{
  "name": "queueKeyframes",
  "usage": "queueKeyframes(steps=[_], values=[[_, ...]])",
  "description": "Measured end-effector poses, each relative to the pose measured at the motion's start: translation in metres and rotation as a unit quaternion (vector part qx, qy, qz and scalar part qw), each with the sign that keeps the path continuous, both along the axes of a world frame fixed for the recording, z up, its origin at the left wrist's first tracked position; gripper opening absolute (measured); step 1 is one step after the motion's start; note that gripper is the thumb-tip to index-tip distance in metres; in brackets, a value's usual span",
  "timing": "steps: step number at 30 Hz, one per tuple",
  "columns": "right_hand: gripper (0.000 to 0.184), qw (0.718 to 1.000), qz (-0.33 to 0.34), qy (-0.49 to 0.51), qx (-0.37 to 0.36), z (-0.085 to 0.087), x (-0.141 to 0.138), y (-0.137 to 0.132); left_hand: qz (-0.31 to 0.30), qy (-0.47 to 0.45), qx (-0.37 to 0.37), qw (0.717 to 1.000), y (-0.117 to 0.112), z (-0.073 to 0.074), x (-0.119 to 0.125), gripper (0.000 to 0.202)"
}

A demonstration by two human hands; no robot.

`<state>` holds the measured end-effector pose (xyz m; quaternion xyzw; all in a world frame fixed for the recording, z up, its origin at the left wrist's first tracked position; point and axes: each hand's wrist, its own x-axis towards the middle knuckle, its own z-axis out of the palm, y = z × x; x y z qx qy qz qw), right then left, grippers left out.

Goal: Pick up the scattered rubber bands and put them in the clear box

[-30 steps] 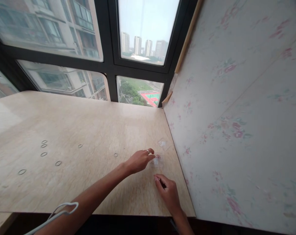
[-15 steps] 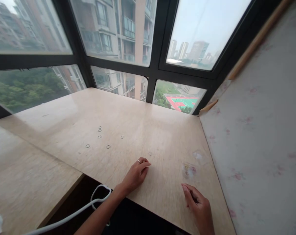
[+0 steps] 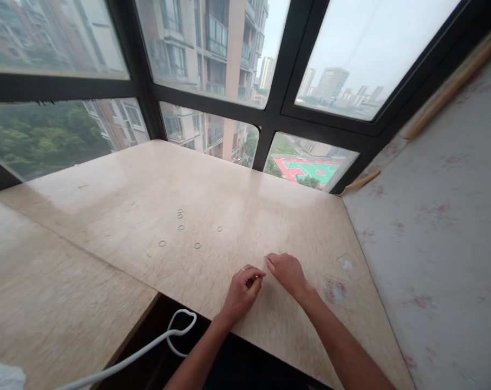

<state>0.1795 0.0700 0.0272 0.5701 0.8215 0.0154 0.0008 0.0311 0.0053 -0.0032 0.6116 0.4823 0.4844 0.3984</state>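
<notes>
My left hand [image 3: 242, 288] rests on the table's near edge with its fingers curled and thumb against forefinger; a ring sits on one finger. What the pinch holds, if anything, is too small to see. My right hand [image 3: 289, 272] lies just right of it, fingers drawn together, its tips on a small metal ring [image 3: 266, 257] on the tabletop. Several more small rings [image 3: 180, 227] lie scattered further out to the left. Two small clear plastic bags [image 3: 335, 288] lie right of my right wrist.
The beige marble-patterned table [image 3: 107, 216] runs up to dark-framed windows [image 3: 269, 116] at the back. A floral-papered wall [image 3: 440, 227] closes the right side. A white cable [image 3: 164, 341] loops below the table's near edge, beside a lower surface [image 3: 46, 314] at the left.
The view swung left. My left hand drew back from the clear bags toward the table edge. My right hand moved left and forward onto the lone small ring.
</notes>
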Motion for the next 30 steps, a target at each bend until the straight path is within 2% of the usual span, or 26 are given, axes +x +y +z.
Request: queueKeyframes(steps=[5, 10, 12, 14, 16, 19, 21, 24, 27, 30], values=[[0.021, 1.0, 0.019, 0.014, 0.0, 0.0, 0.01, -0.003, -0.003, -0.008, -0.01, 1.0, 0.002, -0.002, -0.001, 0.018], [0.023, 0.997, -0.048, 0.057, 0.018, -0.006, 0.044, -0.018, -0.019, -0.001, -0.005, 1.0, 0.003, -0.008, -0.002, 0.019], [0.026, 0.99, -0.082, 0.112, 0.031, -0.008, 0.063, -0.03, -0.023, 0.002, -0.009, 1.0, 0.004, -0.008, -0.003, 0.019], [0.03, 0.97, -0.117, 0.202, 0.06, -0.009, 0.086, -0.045, -0.028, 0.007, -0.014, 0.999, 0.004, -0.007, -0.003, 0.019], [0.035, 0.94, -0.157, 0.288, 0.096, -0.008, 0.11, -0.061, -0.032, 0.016, -0.012, 0.999, 0.003, -0.005, -0.003, 0.02], [0.042, 0.903, -0.224, 0.345, 0.121, -0.005, 0.143, -0.081, -0.033, 0.036, 0.0, 0.999, 0.001, -0.002, -0.003, 0.019], [0.045, 0.892, -0.256, 0.353, 0.121, -0.004, 0.161, -0.09, -0.032, 0.049, 0.008, 0.998, 0.0, -0.002, -0.004, 0.02], [0.045, 0.903, -0.252, 0.333, 0.107, -0.006, 0.178, -0.096, -0.03, 0.062, 0.013, 0.998, -0.001, -0.002, -0.003, 0.02], [0.045, 0.91, -0.245, 0.316, 0.109, -0.008, 0.182, -0.099, -0.025, 0.074, 0.017, 0.997, -0.001, -0.001, -0.003, 0.02], [0.046, 0.897, -0.261, 0.334, 0.126, -0.008, 0.179, -0.106, -0.022, 0.083, 0.018, 0.996, -0.001, 0.001, -0.002, 0.02]])
